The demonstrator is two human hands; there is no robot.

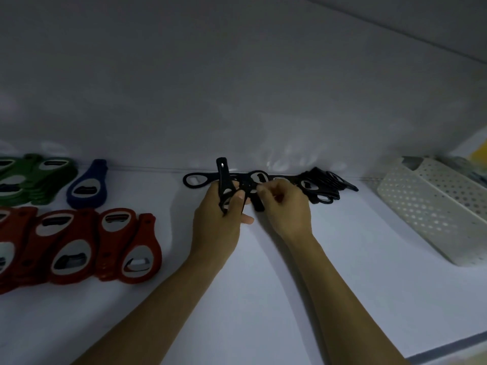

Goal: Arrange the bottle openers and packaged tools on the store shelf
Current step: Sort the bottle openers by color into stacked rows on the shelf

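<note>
Several black bottle openers lie scattered along the back of the white shelf. My left hand grips one black opener upright, its handle end pointing up. Just to its right, my right hand pinches another black opener in the pile with curled fingers. One more black opener lies flat to the left of my hands.
Red bottle openers overlap in a row at the left front. Green openers and a blue opener lie behind them. A white perforated basket stands at the right. The back wall rises close behind the pile.
</note>
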